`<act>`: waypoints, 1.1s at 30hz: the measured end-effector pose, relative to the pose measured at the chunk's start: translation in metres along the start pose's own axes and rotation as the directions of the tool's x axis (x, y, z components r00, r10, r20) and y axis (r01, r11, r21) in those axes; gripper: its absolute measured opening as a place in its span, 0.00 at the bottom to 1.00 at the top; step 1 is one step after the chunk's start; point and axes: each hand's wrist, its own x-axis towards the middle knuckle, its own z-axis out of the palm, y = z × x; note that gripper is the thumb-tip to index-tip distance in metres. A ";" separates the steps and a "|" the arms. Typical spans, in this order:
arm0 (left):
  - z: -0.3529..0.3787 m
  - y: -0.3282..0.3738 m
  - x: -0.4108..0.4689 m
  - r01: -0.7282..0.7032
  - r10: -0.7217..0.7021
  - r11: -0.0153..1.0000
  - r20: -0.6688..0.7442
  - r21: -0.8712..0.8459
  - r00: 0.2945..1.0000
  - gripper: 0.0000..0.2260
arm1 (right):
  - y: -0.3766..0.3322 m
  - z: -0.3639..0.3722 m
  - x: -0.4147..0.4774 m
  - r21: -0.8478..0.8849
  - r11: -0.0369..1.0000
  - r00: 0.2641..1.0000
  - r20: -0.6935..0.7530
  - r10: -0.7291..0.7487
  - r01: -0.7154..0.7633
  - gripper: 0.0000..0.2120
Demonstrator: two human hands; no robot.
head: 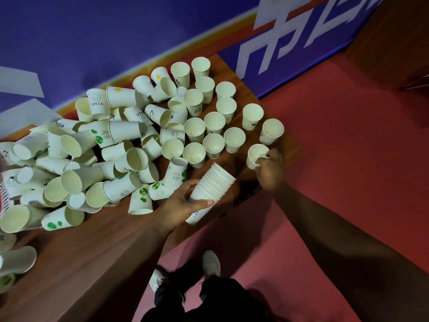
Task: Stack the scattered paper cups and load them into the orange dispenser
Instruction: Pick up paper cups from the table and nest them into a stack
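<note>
A blue banner (pixel 116 38) with large white characters fills the back, running down to a red carpeted floor (pixel 336 140). 1 brown wooden surface (pixel 88 259) runs from the lower left up to the banner, and all the loose cups sit on it.

The biggest mass is the pile of tipped cups (pixel 92 159) covering the left and middle of the surface. There are dozens, lying on their sides and over each other, too tangled for an exact count. Several carry green prints, and at least 2 read "HELLO".

To the right of the pile stands a group of upright cups (pixel 214 123), mouths up and close together, about 14 of them, reaching from the banner toward the near edge.

2 bare forearms come in from the bottom. The left hand (pixel 185 201) holds 1 nested stack (pixel 212 188) just above the near edge of the surface. Its fingers are curled round the stack's lower part, thumb on top. The stack tilts with its mouth up and to the right, showing roughly 10 rims.

The right hand (pixel 270 173) is at the surface's right edge, its fingers pinching the near rim of 1 single cup (pixel 255 155). That cup stands upright, just apart from the group.

Below, 2 pale shoes (pixel 210 263) and dark trousers stand on the floor.
</note>
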 end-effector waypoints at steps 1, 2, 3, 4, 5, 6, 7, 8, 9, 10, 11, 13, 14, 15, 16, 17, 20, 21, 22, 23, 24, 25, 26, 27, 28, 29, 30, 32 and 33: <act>0.000 0.001 0.000 0.006 -0.006 1.000 -0.005 -0.001 1.000 0.25 | 0.000 -0.002 0.001 0.006 1.000 1.000 0.007 0.001 -0.001 0.06; -0.001 0.001 0.000 0.012 -0.012 1.000 -0.010 -0.004 1.000 0.25 | 0.000 -0.002 0.002 0.014 1.000 1.000 -0.002 -0.014 0.014 0.05; -0.001 0.001 0.000 0.017 -0.017 1.000 -0.013 -0.011 1.000 0.25 | -0.003 -0.005 0.001 0.035 0.999 0.999 -0.012 -0.032 0.032 0.04; -0.002 0.001 0.000 0.020 -0.020 1.000 -0.017 -0.017 1.000 0.25 | -0.006 -0.008 -0.001 0.073 0.996 0.998 -0.040 -0.052 0.055 0.04; -0.003 0.001 0.000 0.022 -0.022 0.999 -0.021 -0.024 1.000 0.24 | -0.011 -0.013 -0.004 0.126 0.989 0.995 -0.082 -0.063 0.073 0.05; -0.004 0.001 0.000 0.026 -0.027 0.999 -0.025 -0.028 0.999 0.24 | -0.015 -0.018 -0.007 0.187 0.978 0.987 -0.142 -0.068 0.095 0.06; -0.004 0.001 0.000 0.033 -0.034 0.999 -0.027 -0.035 0.999 0.24 | -0.021 -0.026 -0.011 0.261 0.960 0.980 -0.191 -0.049 0.099 0.07; -0.005 0.002 -0.001 0.037 -0.038 0.999 -0.028 -0.038 0.999 0.23 | -0.027 -0.034 -0.014 0.359 0.929 0.978 -0.208 -0.012 0.088 0.08; -0.006 0.003 -0.001 0.037 -0.038 0.999 -0.027 -0.035 0.999 0.23 | -0.032 -0.042 -0.015 0.470 0.881 0.985 -0.167 0.038 0.046 0.09; -0.006 0.004 -0.001 0.034 -0.034 0.999 -0.027 -0.030 0.999 0.23 | -0.037 -0.048 -0.016 0.588 0.809 0.994 -0.082 0.072 -0.010 0.10; -0.005 0.005 -0.001 0.028 -0.028 0.999 -0.028 -0.025 0.999 0.24 | -0.042 -0.054 -0.015 0.691 0.721 0.998 0.007 0.066 -0.053 0.11; -0.004 0.010 -0.001 -0.002 0.002 1.000 -0.026 -0.011 1.000 0.25 | -0.049 -0.065 -0.014 0.800 0.597 0.994 0.101 -0.049 -0.052 0.12; -0.004 0.013 0.000 -0.018 0.018 1.000 -0.024 -0.005 1.000 0.26 | -0.052 -0.069 -0.014 0.818 0.573 0.983 0.145 -0.114 -0.055 0.13; -0.003 0.016 0.000 -0.032 0.032 0.999 -0.021 -0.003 0.999 0.27 | -0.058 -0.073 -0.016 0.819 0.571 0.968 0.183 -0.172 -0.053 0.11; -0.002 0.019 0.000 -0.043 0.043 0.999 -0.020 -0.010 0.999 0.27 | -0.065 -0.075 -0.019 0.819 0.571 0.952 0.214 -0.220 -0.052 0.09; -0.001 0.022 0.000 -0.047 0.047 0.998 -0.022 -0.031 0.999 0.27 | -0.073 -0.075 -0.022 0.820 0.570 0.937 0.236 -0.256 -0.051 0.08; 0.001 0.025 -0.003 -0.029 0.022 0.984 -0.038 -0.175 0.999 0.24 | -0.099 -0.066 -0.038 0.822 0.567 0.933 0.241 -0.266 -0.051 0.15; 0.000 0.024 -0.005 -0.024 0.015 0.976 -0.040 -0.218 0.999 0.24 | -0.104 -0.062 -0.041 0.820 0.571 0.935 0.237 -0.265 -0.046 0.15; -0.002 0.022 -0.007 -0.019 0.009 0.967 -0.039 -0.254 0.999 0.25 | -0.109 -0.060 -0.043 0.820 0.570 0.933 0.246 -0.263 -0.055 0.14; -0.006 0.020 -0.010 -0.013 0.002 0.958 -0.038 -0.286 0.999 0.25 | -0.113 -0.060 -0.043 0.818 0.570 0.928 0.265 -0.262 -0.073 0.13; -0.009 0.017 -0.013 -0.005 -0.007 0.946 -0.037 -0.324 0.999 0.26 | -0.117 -0.062 -0.042 0.818 0.567 0.921 0.287 -0.263 -0.093 0.13; -0.013 0.014 -0.016 0.003 -0.017 0.929 -0.034 -0.370 0.999 0.26 | -0.119 -0.062 -0.040 0.819 0.565 0.919 0.291 -0.267 -0.096 0.11; -0.017 0.012 -0.020 0.012 -0.026 0.907 -0.030 -0.421 0.999 0.25 | -0.125 -0.063 -0.038 0.834 0.543 0.918 0.287 -0.275 -0.098 0.10; -0.020 0.011 -0.025 0.016 -0.035 0.883 -0.032 -0.469 0.999 0.25 | -0.130 -0.062 -0.037 0.856 0.503 0.920 0.286 -0.266 -0.120 0.11; -0.024 0.010 -0.029 0.017 -0.047 0.860 -0.046 -0.510 0.998 0.24 | -0.137 -0.063 -0.035 0.885 0.438 0.931 0.284 -0.232 -0.161 0.11; -0.029 0.010 -0.033 0.010 -0.058 0.840 -0.071 -0.542 0.996 0.24 | -0.143 -0.061 -0.030 0.903 0.382 0.942 0.281 -0.184 -0.195 0.11; -0.034 0.009 -0.037 -0.005 -0.066 0.825 -0.104 -0.565 0.992 0.24 | -0.148 -0.060 -0.025 0.911 0.364 0.956 0.260 -0.140 -0.194 0.11; -0.046 0.008 -0.043 -0.046 -0.064 0.811 -0.166 -0.583 0.984 0.24 | -0.147 -0.047 -0.011 0.805 0.591 0.986 0.135 -0.097 -0.052 0.08; -0.051 0.007 -0.046 -0.063 -0.059 0.809 -0.188 -0.584 0.980 0.24 | -0.144 -0.038 -0.004 0.690 0.724 0.989 0.091 -0.117 0.023 0.08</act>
